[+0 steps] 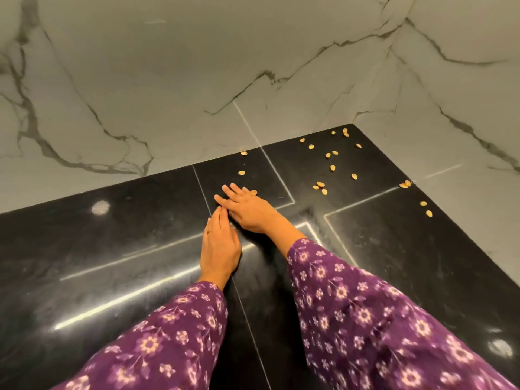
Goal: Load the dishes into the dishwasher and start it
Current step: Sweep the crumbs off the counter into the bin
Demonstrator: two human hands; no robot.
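Here, the dishes and dishwasher lie outside the view. Both hands rest flat on the black counter (112, 249), fingers straight, holding nothing. The right hand (247, 211) reaches further in, its fingertips just beside one of the pale seeds (333, 167) scattered toward the corner. The left hand (221, 249), wearing a ring, touches its near edge. Purple flowered sleeves (351, 305) cover both arms. Veined marble walls (140, 80) stand behind.
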